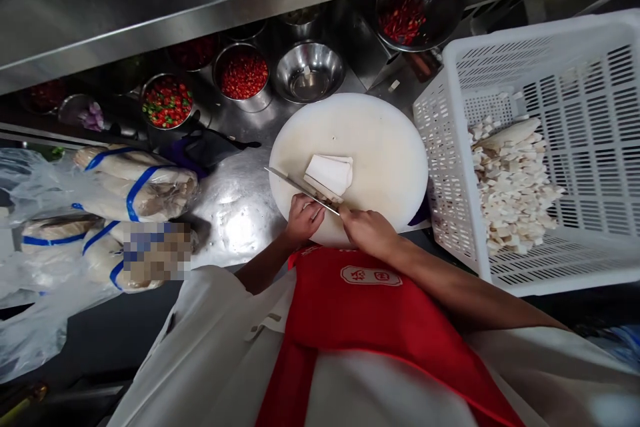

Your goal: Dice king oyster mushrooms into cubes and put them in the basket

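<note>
A knife (pixel 287 179) lies slantwise over the near left part of a round white cutting board (pixel 385 140), its handle end in my right hand (pixel 369 230), which is closed around it. White slices of king oyster mushroom (pixel 330 172) lie stacked just beyond the blade. On the near side of the blade, my left hand (pixel 304 219) is closed, with curled fingers pressed by the mushroom's brownish edge close to the steel. What lies under those fingers is mostly hidden.
To the right, a white plastic basket (pixel 463 167) holds a heap of cut mushroom pieces (pixel 517 193). Bagged whole mushrooms (pixel 150 183) with blue bands lie left. Behind the board stand a metal bowl (pixel 310 73) and containers of chopped chillies (pixel 244 77), under a steel shelf edge (pixel 200 17).
</note>
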`<state>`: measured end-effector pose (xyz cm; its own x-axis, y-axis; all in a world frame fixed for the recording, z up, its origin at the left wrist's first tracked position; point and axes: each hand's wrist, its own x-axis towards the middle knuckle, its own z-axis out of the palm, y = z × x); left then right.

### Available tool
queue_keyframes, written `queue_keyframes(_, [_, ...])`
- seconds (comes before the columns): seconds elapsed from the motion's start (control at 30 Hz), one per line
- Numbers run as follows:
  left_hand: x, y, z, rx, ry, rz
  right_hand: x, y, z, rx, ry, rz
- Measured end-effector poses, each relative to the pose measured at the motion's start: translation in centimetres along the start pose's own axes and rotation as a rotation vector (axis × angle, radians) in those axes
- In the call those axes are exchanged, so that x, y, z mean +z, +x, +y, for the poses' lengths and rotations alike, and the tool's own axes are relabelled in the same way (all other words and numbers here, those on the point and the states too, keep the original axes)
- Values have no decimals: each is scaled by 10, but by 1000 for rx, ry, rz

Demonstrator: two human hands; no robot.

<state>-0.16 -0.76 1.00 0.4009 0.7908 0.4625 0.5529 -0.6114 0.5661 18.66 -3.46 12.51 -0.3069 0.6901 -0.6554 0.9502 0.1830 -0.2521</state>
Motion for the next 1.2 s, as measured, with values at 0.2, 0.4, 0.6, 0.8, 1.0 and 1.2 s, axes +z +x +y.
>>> queue_keyframes(0.2, [-3, 0, -4, -122, -31, 62, 0, -3, 2, 12, 50, 11])
queue_keyframes(0.4, [-10, -4, -11, -134, -5, 14, 3, 0, -4, -23, 77, 46])
queue_keyframes(0.6, [-3, -2, -14, -203, -22, 38, 3, -26, -7, -5, 100, 194])
queue_keyframes(0.8, [-22, 16, -32, -137, 30, -127, 5, -76, 11, 70, 240, 436])
queue_keyframes(1.0, [-49, 74, -49, 224, 246, -693, 33, -112, 32, 286, 426, 644])
queue_keyframes(1.2, [-64, 113, -32, 223, 61, -1083, 74, -134, 30, 393, 598, 590])
